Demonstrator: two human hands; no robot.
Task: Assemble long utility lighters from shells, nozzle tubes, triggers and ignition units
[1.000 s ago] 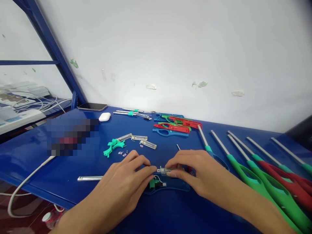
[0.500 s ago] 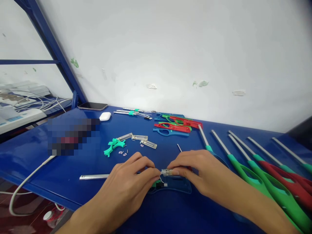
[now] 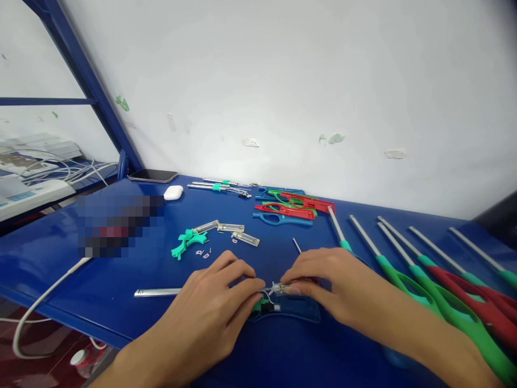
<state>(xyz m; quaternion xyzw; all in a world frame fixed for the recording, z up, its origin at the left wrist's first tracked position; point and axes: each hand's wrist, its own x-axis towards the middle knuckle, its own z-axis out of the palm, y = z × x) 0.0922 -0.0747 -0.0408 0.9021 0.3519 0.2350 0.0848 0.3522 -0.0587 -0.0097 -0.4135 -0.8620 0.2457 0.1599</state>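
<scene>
In the head view, the right hand (image 3: 325, 272) is holding its grip clamped on a clear tank (image 3: 283, 288), which is lying roughly level above a blue shell (image 3: 307, 313) near the front of the table (image 3: 299, 353). Compared with a second ago, the tank is sitting slightly farther right, and a narrow gap is showing between its end and the left fingertips; half a second ago they were meeting. A small pale tab (image 3: 271, 293), earlier pointing straight out toward the left hand, is now slanting at the tank's end, though blur is hiding how it attaches.

The left hand (image 3: 220, 299) is bending low over the shell, thumb and fingertips close together; its palm is hiding the rest, so I cannot tell whether the grip is clamped on anything. White wire (image 3: 269, 297) is curving beside those fingertips, above a green piece (image 3: 257, 307) and a black block (image 3: 266, 306) in the shell.

The shell and the metal tube (image 3: 157, 292) showing left of the hand are both lying a little farther right than before. Beyond, three loose tanks (image 3: 246, 238) and some green triggers (image 3: 188, 242) are staying put.
</scene>
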